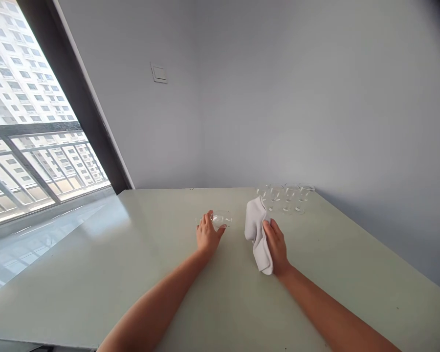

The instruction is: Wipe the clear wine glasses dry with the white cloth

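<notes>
My left hand [208, 235] grips a clear drinking glass [222, 218], which lies on its side just above the pale green table [95, 274]. Part of the glass is hidden behind my fingers. My right hand [276, 246] clutches a crumpled white cloth [254, 222], pressing it against the tabletop. Beyond the cloth, several clear stemmed glasses [288, 197] stand upright in a row near the table's far edge. The top of the cloth nearly touches the leftmost of them.
The table's far side meets a pale grey wall [278, 98] with a wall switch [159, 73]. At the left, a large window [33, 112] shows a railing and apartment blocks, and its light reflects on the tabletop.
</notes>
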Tool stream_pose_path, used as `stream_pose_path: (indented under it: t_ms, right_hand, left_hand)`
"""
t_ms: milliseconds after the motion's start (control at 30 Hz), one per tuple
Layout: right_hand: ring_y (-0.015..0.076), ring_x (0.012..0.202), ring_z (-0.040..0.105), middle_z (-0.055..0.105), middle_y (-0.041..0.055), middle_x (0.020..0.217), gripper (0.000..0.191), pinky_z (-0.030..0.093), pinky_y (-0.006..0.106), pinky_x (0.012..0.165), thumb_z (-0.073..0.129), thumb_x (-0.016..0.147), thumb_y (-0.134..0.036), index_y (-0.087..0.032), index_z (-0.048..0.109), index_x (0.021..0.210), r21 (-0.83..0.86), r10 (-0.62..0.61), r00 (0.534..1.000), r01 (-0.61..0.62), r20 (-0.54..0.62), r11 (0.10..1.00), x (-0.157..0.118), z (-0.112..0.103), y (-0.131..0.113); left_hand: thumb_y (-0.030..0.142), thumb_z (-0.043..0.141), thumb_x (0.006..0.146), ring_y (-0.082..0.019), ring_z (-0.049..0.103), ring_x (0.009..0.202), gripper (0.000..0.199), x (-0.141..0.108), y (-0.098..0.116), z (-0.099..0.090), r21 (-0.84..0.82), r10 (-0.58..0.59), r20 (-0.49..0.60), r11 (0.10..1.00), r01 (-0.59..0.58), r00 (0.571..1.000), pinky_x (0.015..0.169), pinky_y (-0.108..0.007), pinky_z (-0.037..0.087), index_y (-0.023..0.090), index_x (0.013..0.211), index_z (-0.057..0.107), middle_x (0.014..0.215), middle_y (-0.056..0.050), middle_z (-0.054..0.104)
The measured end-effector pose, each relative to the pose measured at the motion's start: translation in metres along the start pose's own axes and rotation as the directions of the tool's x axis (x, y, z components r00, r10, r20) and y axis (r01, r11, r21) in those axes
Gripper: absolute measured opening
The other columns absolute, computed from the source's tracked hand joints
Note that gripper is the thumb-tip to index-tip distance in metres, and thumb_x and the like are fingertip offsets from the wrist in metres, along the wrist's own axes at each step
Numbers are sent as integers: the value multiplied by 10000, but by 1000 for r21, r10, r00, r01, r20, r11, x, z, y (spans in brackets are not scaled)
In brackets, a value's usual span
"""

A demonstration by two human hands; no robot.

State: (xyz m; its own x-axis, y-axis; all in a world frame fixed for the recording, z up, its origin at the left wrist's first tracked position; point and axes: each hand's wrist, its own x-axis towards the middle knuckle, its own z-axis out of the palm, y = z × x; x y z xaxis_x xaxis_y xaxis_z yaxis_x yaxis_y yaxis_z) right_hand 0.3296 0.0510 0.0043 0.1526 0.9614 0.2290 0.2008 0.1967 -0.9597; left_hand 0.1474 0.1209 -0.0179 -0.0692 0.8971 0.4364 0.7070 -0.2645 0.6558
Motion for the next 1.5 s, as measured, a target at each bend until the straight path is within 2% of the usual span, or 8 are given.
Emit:
stream_pose_path:
  t_ms: [267,700,900,1133,1233,1367,1400,1500]
  right_hand:
    - [225,1171,394,492,57,1218,394,336,382,953,280,877,-339,-265,413,1241,-267,-252,919,336,304,903,-18,30,-12]
    - [158,661,505,572,10,701,306,407,269,617,580,696,-443,-160,596,811,-6,46,922,-47,385,999,-13,22,2]
    - [99,450,353,377,-52,478,274,328,250,452,516,678,-458,-202,447,609,313,284,877,-415,387,854,6,9,17]
    - [78,435,346,401,-61,488,261,278,232,440,610,636,-392,-173,470,614,212,207,845,-348,493,913,8,-8,-6]
    - [61,448,345,404,-65,503,270,266,214,446,637,625,-357,-153,467,578,128,119,814,-230,569,965,9,-17,-18]
    - [99,435,444,477,-39,480,263,314,231,440,614,643,-365,-152,478,570,136,151,737,-314,659,939,13,-23,-15]
    - [119,435,477,503,-26,477,256,331,242,438,605,646,-375,-152,495,588,157,172,741,-351,649,923,14,-22,-12]
    - [153,422,513,529,-10,445,248,355,263,425,585,636,-404,-165,517,625,272,263,805,-457,532,847,18,-16,-1]
  left_hand:
    - [263,587,694,-237,464,1039,487,-10,19,-4,125,107,90,985,-118,990,846,-347,312,246,1145,403,1086,-65,524]
    - [196,561,700,-287,448,998,438,-25,26,-9,23,360,223,927,-374,906,899,-419,291,224,1133,498,1030,-108,558]
    - [323,593,716,-260,466,1022,354,-11,25,-22,-259,380,219,911,-322,899,997,-404,213,275,1067,577,1014,-87,600]
    - [432,683,614,-219,527,848,344,6,18,-32,-356,332,365,913,-200,870,962,-373,267,281,921,645,718,-46,616]
    - [528,609,645,-172,510,665,326,10,20,-37,-348,283,581,934,-82,763,769,-310,391,246,803,650,605,-17,566]
    - [627,335,763,-114,445,503,536,13,21,-41,-340,265,867,934,113,421,541,-252,379,170,661,595,559,-16,546]
    - [624,275,785,-116,460,513,571,12,22,-40,-333,255,863,936,112,436,541,-254,380,162,682,594,581,-27,564]
    - [588,264,814,-158,531,693,538,8,23,-31,-268,288,635,952,-145,717,669,-297,400,173,905,594,756,-62,620]
